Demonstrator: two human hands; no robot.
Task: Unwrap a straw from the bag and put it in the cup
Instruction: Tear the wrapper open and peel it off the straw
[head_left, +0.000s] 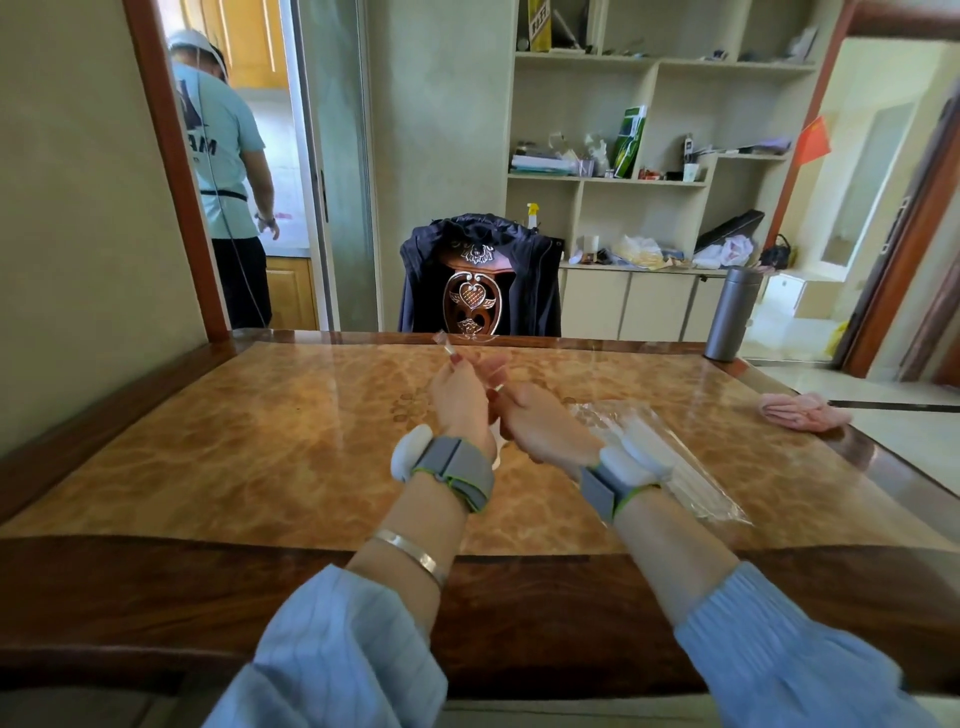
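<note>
Hands meet over a glossy amber marble-patterned table (260, 441), working a thin straw in its clear plastic wrapper (448, 347). Left hand (460, 400) pinches the wrapper's upper end between closed fingertips, a loose tip poking up and away. Right hand (540, 421), just beside it and seemingly touching, curls shut around the lower part; exactly what it grips is hidden. Right of that hand, a clear plastic bag of white straws (670, 462) lies flat, partly behind the wrist. No cup can be made out; a white shape shows between the wrists. By appearance the straw is light and bendable, its film slippery, so a firm pinch near the wrapper's end seems best.
</note>
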